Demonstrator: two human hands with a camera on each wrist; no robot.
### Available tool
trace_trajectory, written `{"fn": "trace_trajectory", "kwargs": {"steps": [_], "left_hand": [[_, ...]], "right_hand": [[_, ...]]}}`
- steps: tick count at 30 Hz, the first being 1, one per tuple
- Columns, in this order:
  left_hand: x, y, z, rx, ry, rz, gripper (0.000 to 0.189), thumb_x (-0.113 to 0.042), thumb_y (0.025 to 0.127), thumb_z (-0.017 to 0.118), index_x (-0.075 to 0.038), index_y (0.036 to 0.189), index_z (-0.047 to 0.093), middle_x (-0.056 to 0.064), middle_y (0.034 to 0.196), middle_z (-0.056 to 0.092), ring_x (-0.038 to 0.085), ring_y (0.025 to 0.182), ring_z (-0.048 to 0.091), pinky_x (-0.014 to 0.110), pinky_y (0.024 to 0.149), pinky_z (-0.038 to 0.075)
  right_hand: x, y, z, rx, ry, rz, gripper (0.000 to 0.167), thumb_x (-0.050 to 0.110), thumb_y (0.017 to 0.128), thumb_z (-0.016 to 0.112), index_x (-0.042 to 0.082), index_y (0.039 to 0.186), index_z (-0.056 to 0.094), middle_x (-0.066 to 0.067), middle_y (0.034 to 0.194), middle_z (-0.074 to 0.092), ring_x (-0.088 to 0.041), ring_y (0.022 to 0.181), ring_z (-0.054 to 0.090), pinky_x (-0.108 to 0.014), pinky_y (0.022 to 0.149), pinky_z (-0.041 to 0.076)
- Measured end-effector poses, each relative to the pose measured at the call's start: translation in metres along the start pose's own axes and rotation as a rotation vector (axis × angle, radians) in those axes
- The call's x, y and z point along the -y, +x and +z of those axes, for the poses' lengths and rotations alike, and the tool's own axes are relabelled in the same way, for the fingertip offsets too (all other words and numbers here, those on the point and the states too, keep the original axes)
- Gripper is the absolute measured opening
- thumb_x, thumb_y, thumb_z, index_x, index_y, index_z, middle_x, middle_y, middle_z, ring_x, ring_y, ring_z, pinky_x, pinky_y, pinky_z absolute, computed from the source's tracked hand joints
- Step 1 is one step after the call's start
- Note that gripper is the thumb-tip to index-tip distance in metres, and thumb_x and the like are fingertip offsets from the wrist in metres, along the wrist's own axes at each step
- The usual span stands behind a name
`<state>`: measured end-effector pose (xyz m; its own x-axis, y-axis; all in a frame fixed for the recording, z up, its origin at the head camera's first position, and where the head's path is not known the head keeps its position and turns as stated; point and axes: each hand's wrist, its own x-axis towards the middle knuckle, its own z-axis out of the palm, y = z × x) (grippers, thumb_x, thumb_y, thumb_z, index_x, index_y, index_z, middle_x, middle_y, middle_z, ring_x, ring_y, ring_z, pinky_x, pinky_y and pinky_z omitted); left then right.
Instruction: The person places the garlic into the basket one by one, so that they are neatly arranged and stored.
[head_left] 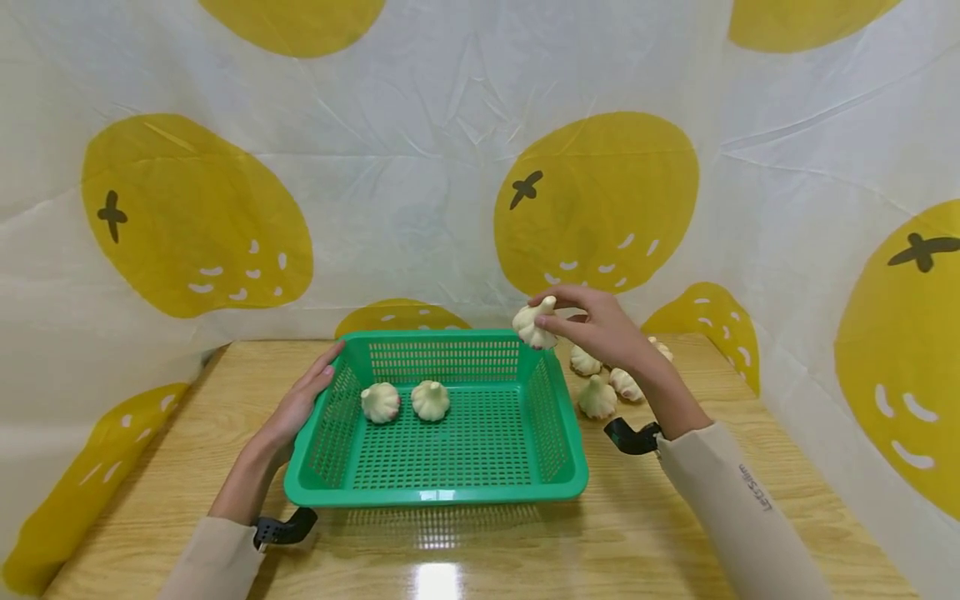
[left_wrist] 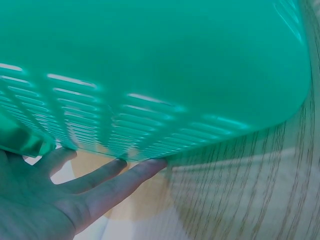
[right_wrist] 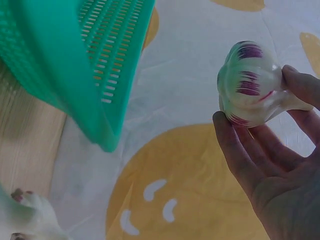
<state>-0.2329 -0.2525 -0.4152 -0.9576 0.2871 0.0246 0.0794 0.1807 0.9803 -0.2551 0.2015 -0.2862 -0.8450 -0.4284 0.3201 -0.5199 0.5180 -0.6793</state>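
Between thumb and fingers, my right hand (head_left: 592, 321) grips a garlic bulb (head_left: 534, 325) just above the back right corner of the green plastic basket (head_left: 435, 498). Purple streaks mark that garlic bulb (right_wrist: 247, 85) in the right wrist view. Inside the basket, toward its left, sit two more garlic bulbs, one at the left (head_left: 381, 403) and one beside it (head_left: 431, 402). My left hand (head_left: 296, 408) rests along the basket's left side with its fingers extended, and the left wrist view shows the fingertips (left_wrist: 150, 167) touching the slotted wall.
Several garlic bulbs lie on the wooden table (head_left: 645, 508) right of the basket, the nearest bulb (head_left: 597, 398) close to its wall. A white cloth (head_left: 420, 217) with yellow fruit prints hangs behind the table. Each wrist wears a black strap (head_left: 633, 437).
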Motion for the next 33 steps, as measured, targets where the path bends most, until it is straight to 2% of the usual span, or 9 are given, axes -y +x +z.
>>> {"fn": "trace_trajectory", "kwargs": {"steps": [4, 11, 16, 21, 23, 28, 33], "left_hand": [[-0.001, -0.001, 0.001, 0.007, -0.020, -0.009, 0.061, -0.049, 0.113, 0.026, -0.031, 0.168, 0.007, 0.004, 0.176, 0.004, 0.035, 0.160, 0.006, 0.062, 0.125, 0.011], [-0.002, -0.001, 0.002, -0.008, 0.003, -0.005, 0.060, -0.047, 0.114, 0.027, -0.030, 0.168, 0.009, 0.004, 0.176, 0.003, 0.036, 0.161, 0.003, 0.065, 0.125, 0.009], [-0.002, -0.001, 0.002, -0.005, -0.005, -0.003, 0.059, -0.046, 0.114, 0.026, -0.030, 0.168, 0.009, 0.004, 0.176, 0.004, 0.036, 0.161, 0.003, 0.065, 0.125, 0.007], [-0.002, -0.001, 0.001, -0.004, 0.003, -0.003, 0.060, -0.048, 0.114, 0.026, -0.029, 0.168, 0.009, 0.005, 0.176, 0.003, 0.036, 0.161, 0.001, 0.065, 0.125, 0.007], [-0.002, -0.001, 0.001, 0.003, -0.004, -0.008, 0.061, -0.049, 0.113, 0.026, -0.030, 0.168, 0.008, 0.005, 0.176, 0.003, 0.036, 0.161, 0.004, 0.063, 0.125, 0.011], [-0.002, -0.001, 0.000, 0.011, -0.020, -0.016, 0.061, -0.050, 0.113, 0.026, -0.032, 0.168, 0.007, 0.004, 0.176, 0.004, 0.035, 0.160, 0.008, 0.058, 0.124, 0.017], [-0.002, -0.002, -0.001, 0.013, -0.026, -0.018, 0.062, -0.052, 0.112, 0.026, -0.033, 0.168, 0.006, 0.005, 0.176, 0.002, 0.036, 0.160, 0.008, 0.058, 0.124, 0.017]], "right_hand": [[0.009, 0.009, 0.005, 0.047, -0.022, -0.024, 0.026, 0.035, 0.103, 0.065, 0.023, 0.125, 0.071, -0.001, 0.131, 0.068, -0.026, 0.126, 0.062, -0.048, 0.099, 0.056], [0.017, 0.022, 0.016, 0.138, -0.042, -0.069, 0.027, 0.032, 0.102, 0.067, 0.019, 0.126, 0.071, -0.002, 0.129, 0.068, -0.023, 0.123, 0.062, -0.043, 0.096, 0.058], [0.018, 0.033, 0.024, 0.188, -0.056, -0.108, 0.023, 0.029, 0.103, 0.067, 0.019, 0.123, 0.072, -0.003, 0.127, 0.070, -0.025, 0.120, 0.065, -0.045, 0.097, 0.057], [0.018, 0.043, 0.034, 0.257, -0.055, -0.097, 0.024, 0.030, 0.102, 0.068, 0.020, 0.122, 0.074, 0.000, 0.125, 0.073, -0.023, 0.120, 0.069, -0.046, 0.097, 0.056], [0.017, 0.046, 0.037, 0.286, -0.062, -0.079, 0.024, 0.030, 0.101, 0.068, 0.021, 0.122, 0.074, 0.002, 0.123, 0.074, -0.020, 0.116, 0.069, -0.044, 0.095, 0.056], [0.014, 0.058, 0.048, 0.349, -0.116, -0.117, 0.019, 0.029, 0.100, 0.070, 0.022, 0.116, 0.077, 0.004, 0.115, 0.076, -0.017, 0.103, 0.068, -0.038, 0.088, 0.055], [0.011, 0.069, 0.059, 0.422, -0.166, -0.138, 0.017, 0.029, 0.099, 0.071, 0.021, 0.113, 0.078, 0.004, 0.116, 0.077, -0.018, 0.110, 0.072, -0.038, 0.094, 0.056]]}}
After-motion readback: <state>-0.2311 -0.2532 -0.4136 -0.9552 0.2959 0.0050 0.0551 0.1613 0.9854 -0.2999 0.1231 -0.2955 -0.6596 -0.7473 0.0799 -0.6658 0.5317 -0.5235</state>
